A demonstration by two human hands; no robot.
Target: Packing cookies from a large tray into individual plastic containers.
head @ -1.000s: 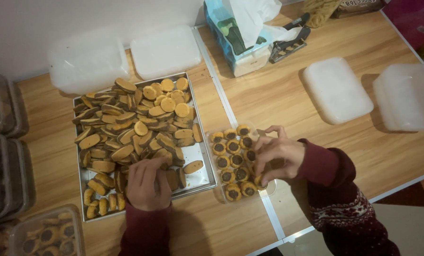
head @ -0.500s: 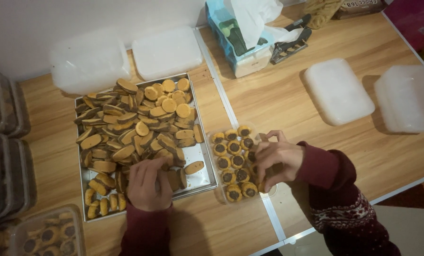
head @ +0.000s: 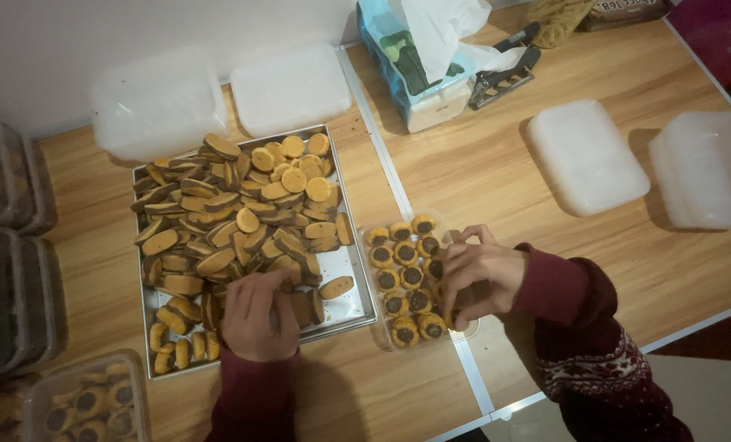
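brown cookies unmoved; left hand fingers stay curled over some, right hand grip unclear.

Wooden surface, seen from above. Metal baking tray, heaped with two-tone cookies; left hand rests on the cookies at the tray's near edge. Clear plastic container just right of the tray, filled with round chocolate-centred cookies; right hand over its right side, fingers curled among the cookies. Two translucent lids lie further right; tissue box behind.
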